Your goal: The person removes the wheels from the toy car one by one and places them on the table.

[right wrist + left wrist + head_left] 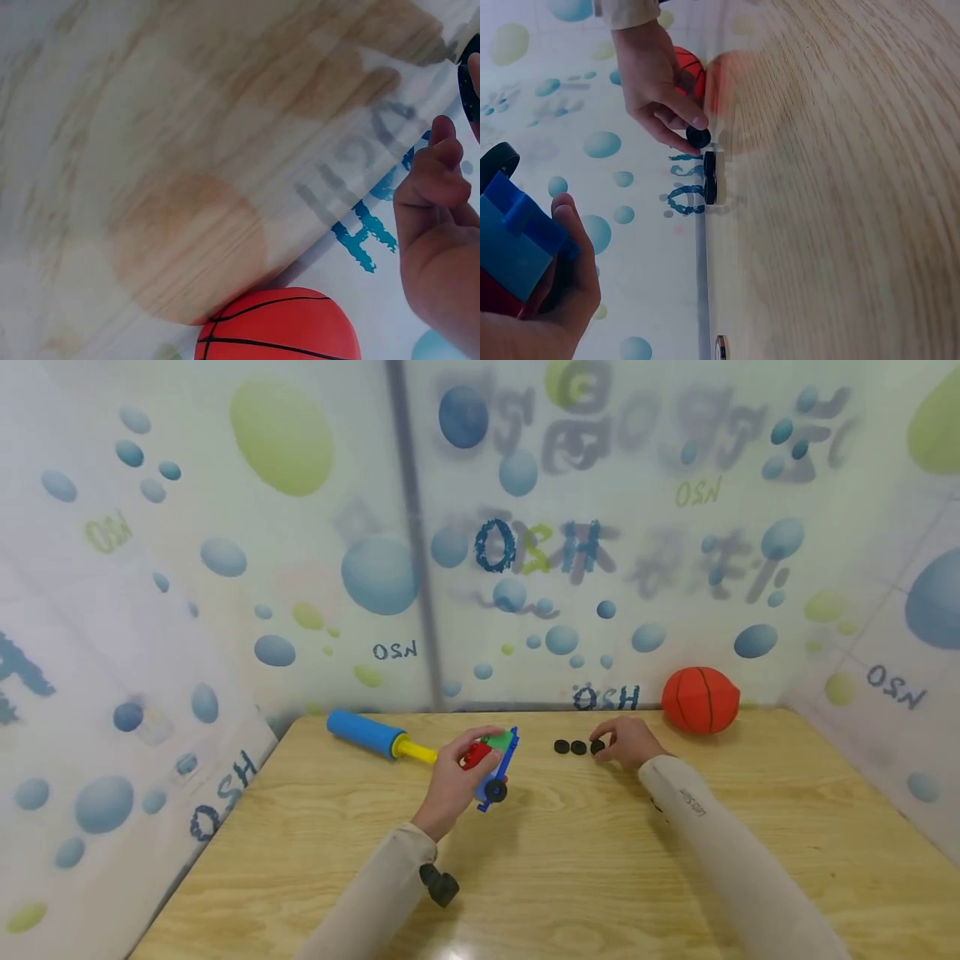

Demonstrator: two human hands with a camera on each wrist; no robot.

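Note:
My left hand [448, 781] holds a toy car [507, 758] above the table, tipped up on edge. The car has a blue base with red and green parts, and a black wheel [496, 791] shows at its lower end. Farther right, my right hand [632, 743] pinches a small black toy wheel [597, 747] between thumb and fingertips. In the left wrist view this pinched wheel [698, 136] appears beside two more black wheels [710, 178], which lie on the table. The right wrist view catches only part of the pinched wheel [469, 88] at its edge.
A red ball with black lines [701, 700] sits at the back right, near my right hand. At the back left lies a blue foam-like tube with a yellow rod [366, 734], partly behind my left hand. A bubble-patterned wall sheet [495, 635] borders the wooden table [585, 860].

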